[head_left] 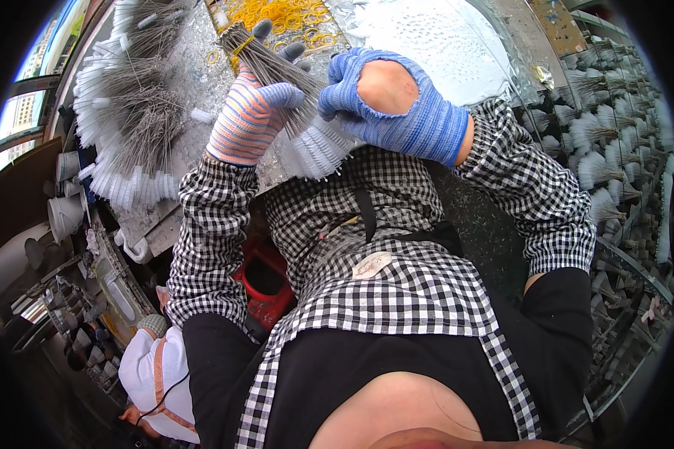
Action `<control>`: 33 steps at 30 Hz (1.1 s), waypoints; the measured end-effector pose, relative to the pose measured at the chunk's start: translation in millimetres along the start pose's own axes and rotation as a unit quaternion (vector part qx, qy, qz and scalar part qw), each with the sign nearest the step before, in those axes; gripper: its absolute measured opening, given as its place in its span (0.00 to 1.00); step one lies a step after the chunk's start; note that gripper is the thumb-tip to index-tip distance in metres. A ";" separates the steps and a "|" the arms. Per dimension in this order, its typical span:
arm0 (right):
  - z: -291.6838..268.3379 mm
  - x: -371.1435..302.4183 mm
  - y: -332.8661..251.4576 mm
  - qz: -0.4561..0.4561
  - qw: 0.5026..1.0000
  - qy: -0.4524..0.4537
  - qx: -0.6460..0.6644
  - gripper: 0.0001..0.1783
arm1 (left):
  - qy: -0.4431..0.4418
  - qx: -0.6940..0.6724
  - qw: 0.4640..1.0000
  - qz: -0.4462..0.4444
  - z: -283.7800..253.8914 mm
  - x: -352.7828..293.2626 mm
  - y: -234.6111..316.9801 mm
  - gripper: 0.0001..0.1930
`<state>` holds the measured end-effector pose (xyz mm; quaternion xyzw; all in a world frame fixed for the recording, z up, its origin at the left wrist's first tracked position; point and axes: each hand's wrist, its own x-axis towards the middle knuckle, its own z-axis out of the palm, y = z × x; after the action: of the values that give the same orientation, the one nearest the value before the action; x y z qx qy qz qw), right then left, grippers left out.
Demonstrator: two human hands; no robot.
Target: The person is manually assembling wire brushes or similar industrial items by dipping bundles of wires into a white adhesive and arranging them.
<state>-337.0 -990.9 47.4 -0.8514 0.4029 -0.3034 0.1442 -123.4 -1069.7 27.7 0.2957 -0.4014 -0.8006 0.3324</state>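
A: Where does your left hand [251, 112] sit, and what does it grip?

B: Your left hand, in a striped pink and blue glove, is wrapped round a bundle of wire-stemmed brushes [281, 78]. The fingers are pressed together about the grey stems. A yellow rubber band [240, 46] circles the far end of the bundle.

A: And your right hand [397, 101]?

B: Your right hand, in a blue glove with a worn hole on its back, lies just right of the left. Its fingertips [335, 90] pinch the same stems near the white bristle heads [318, 146], which fan out on the near side, above your checked shirt.

A: What surrounds the bundle?

B: To the far left, a large heap of loose brushes [127, 112] lies with white tips outward. Far from you, a pile of yellow bands [284, 15] rests on the table [434, 37]. At the right, tied brush bundles [606, 150] stand in rows. Near left, a white cap [157, 374] shows.
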 end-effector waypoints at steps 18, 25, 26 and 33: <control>-41.7 -21.7 41.8 0.229 0.964 0.052 -0.125 0.13 | -0.057 0.022 0.997 0.041 89.9 79.5 17.2 0.40; -71.3 -29.8 45.7 0.253 0.962 0.095 0.034 0.11 | -0.104 0.121 0.981 0.111 121.9 102.2 9.6 0.31; -72.5 -31.6 50.8 0.255 0.962 0.095 0.006 0.10 | -0.129 0.160 0.970 0.133 119.7 107.0 5.1 0.27; -47.6 -83.8 133.7 0.241 0.963 0.117 0.019 0.17 | -0.174 0.665 0.497 0.530 148.9 118.3 -1.6 0.08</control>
<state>-488.3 -1010.9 -14.9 -0.6848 0.6047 -0.3641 0.1810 -305.6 -1093.6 76.8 0.0160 -0.9462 -0.0066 0.3232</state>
